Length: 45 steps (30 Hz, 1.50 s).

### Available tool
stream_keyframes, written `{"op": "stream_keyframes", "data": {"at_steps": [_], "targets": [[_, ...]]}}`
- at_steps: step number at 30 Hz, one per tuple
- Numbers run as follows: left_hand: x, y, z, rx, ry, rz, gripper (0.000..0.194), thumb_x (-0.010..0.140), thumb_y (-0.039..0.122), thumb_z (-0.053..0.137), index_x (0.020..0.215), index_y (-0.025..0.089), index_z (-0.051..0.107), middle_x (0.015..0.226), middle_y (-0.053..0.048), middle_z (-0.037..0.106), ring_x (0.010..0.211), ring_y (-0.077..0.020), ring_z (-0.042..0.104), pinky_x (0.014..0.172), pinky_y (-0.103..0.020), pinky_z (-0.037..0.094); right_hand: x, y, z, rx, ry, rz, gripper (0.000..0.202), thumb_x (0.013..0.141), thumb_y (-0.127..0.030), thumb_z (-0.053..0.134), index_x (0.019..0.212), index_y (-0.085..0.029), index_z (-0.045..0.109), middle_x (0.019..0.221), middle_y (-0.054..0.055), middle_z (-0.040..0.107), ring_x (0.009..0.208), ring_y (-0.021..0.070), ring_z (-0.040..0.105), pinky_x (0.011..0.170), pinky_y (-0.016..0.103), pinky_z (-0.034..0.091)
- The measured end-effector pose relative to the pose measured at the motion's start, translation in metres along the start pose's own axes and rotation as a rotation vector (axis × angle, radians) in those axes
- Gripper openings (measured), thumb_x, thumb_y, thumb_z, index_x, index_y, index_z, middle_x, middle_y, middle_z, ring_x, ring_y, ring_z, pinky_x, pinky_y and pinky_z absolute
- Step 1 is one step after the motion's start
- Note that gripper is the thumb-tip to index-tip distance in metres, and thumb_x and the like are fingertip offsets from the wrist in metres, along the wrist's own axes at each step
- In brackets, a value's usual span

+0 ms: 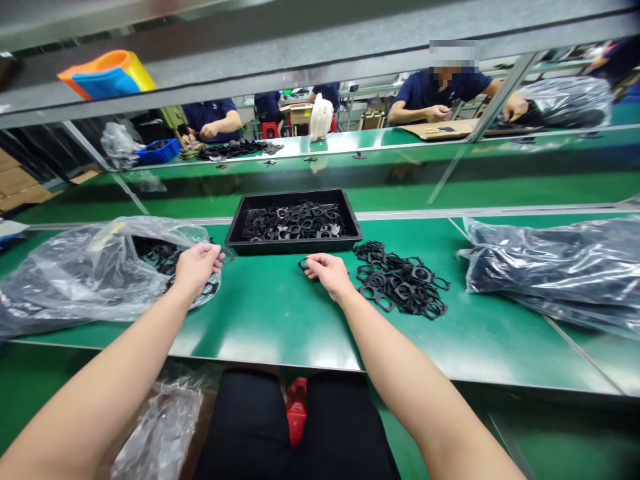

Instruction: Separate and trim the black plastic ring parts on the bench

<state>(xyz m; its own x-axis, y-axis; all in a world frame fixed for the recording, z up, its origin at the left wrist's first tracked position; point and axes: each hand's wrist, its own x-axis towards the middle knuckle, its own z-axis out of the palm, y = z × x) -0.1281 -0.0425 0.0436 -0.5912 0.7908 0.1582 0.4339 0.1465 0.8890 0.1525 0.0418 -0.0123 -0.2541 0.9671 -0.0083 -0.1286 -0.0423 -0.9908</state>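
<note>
My left hand (196,268) is closed on a thin black ring-shaped part (228,255), in front of the mouth of a clear plastic bag (115,267) with more black parts inside. Between finger and thumb, my right hand (327,272) pinches another dark ring-shaped part (303,264). That hand is just left of a loose pile of flat black ring parts (405,280) on the green table (270,313). Behind both hands stands a black tray (295,247) holding many similar parts.
Another filled plastic bag (555,267) lies at the right. A metal rail (400,215) crosses behind the tray. Beyond it, co-workers sit along a second green bench with a white fan (321,119) and a blue bin (158,152). An overhead shelf (280,60) spans the top.
</note>
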Motion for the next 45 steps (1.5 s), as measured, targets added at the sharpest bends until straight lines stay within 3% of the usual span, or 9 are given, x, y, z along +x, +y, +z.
{"op": "stream_keyframes", "data": {"at_steps": [7,12,16,20,23,28,34,37,45], "targets": [[-0.046,0.028,0.107,-0.595,-0.299,-0.102,0.051,0.059,0.026,0.076,0.103,0.012,0.056,0.067,0.002,0.062,0.058,-0.0121,0.064,0.057,-0.025,0.052,-0.002,-0.005,-0.002,0.233,0.025,0.095,0.024,0.057,-0.024,0.075,0.074,-0.013,0.062,0.061,0.001,0.065,0.054,0.0124,0.064,0.047,0.021,0.049],[-0.055,0.021,0.144,-0.601,-0.471,-0.012,0.066,0.066,0.029,0.073,0.126,0.018,0.049,0.077,0.003,0.061,0.066,-0.0126,0.066,0.068,-0.03,0.055,0.001,-0.004,-0.005,0.253,0.099,0.096,0.028,0.056,-0.022,0.076,0.08,-0.013,0.063,0.065,0.001,0.068,0.053,0.0092,0.061,0.048,0.019,0.046],[-0.05,0.008,0.147,-0.463,-0.556,0.073,0.052,0.067,0.034,0.072,0.113,0.013,0.06,0.078,-0.001,0.063,0.067,-0.0132,0.063,0.072,-0.032,0.054,0.004,-0.002,-0.004,0.243,0.069,0.088,0.029,0.054,-0.022,0.078,0.079,-0.013,0.064,0.062,0.0,0.066,0.052,0.0075,0.059,0.051,0.019,0.047],[-0.043,0.003,0.143,-0.427,-0.554,0.137,0.069,0.067,0.031,0.073,0.128,0.015,0.047,0.079,-0.001,0.065,0.072,-0.0144,0.063,0.076,-0.033,0.052,0.006,0.0,0.001,0.231,0.006,0.099,0.036,0.052,-0.024,0.081,0.082,-0.014,0.064,0.063,-0.001,0.066,0.054,0.0084,0.059,0.053,0.021,0.047],[-0.041,0.005,0.141,-0.301,-0.557,0.219,0.052,0.069,0.035,0.071,0.116,0.016,0.058,0.078,-0.002,0.063,0.071,-0.0153,0.062,0.072,-0.033,0.053,0.006,0.002,0.004,0.219,-0.041,0.104,0.034,0.052,-0.025,0.082,0.079,-0.013,0.065,0.065,-0.001,0.067,0.054,0.0077,0.059,0.054,0.021,0.048],[-0.04,0.006,0.139,-0.093,-0.458,0.491,0.033,0.072,0.034,0.068,0.103,0.022,0.067,0.11,-0.007,0.06,0.1,-0.0214,0.059,0.088,-0.037,0.049,0.005,0.003,0.004,0.205,-0.063,0.142,0.032,0.053,-0.028,0.082,0.076,-0.013,0.066,0.063,-0.001,0.067,0.052,0.0082,0.059,0.055,0.022,0.049],[-0.042,0.005,0.139,-0.144,-0.466,0.39,0.044,0.068,0.038,0.071,0.108,0.02,0.062,0.102,-0.006,0.068,0.093,-0.0211,0.064,0.088,-0.037,0.05,0.005,0.001,0.001,0.197,-0.076,0.162,0.035,0.053,-0.03,0.082,0.079,-0.013,0.066,0.066,0.001,0.069,0.051,0.0082,0.059,0.052,0.021,0.048],[-0.043,0.007,0.137,-0.099,-0.414,0.463,0.031,0.07,0.039,0.069,0.095,0.021,0.068,0.098,-0.006,0.067,0.092,-0.0213,0.063,0.086,-0.035,0.049,0.005,0.0,0.001,0.218,-0.087,0.167,0.036,0.053,-0.032,0.083,0.078,-0.013,0.066,0.065,0.0,0.068,0.051,0.008,0.06,0.052,0.021,0.049],[-0.042,0.009,0.135,-0.018,-0.377,0.59,0.03,0.074,0.039,0.066,0.1,0.024,0.069,0.099,-0.006,0.063,0.093,-0.0202,0.06,0.087,-0.033,0.047,0.005,-0.001,-0.001,0.217,-0.119,0.152,0.037,0.053,-0.034,0.082,0.08,-0.014,0.067,0.064,-0.001,0.067,0.051,0.0076,0.058,0.053,0.022,0.048]]}}
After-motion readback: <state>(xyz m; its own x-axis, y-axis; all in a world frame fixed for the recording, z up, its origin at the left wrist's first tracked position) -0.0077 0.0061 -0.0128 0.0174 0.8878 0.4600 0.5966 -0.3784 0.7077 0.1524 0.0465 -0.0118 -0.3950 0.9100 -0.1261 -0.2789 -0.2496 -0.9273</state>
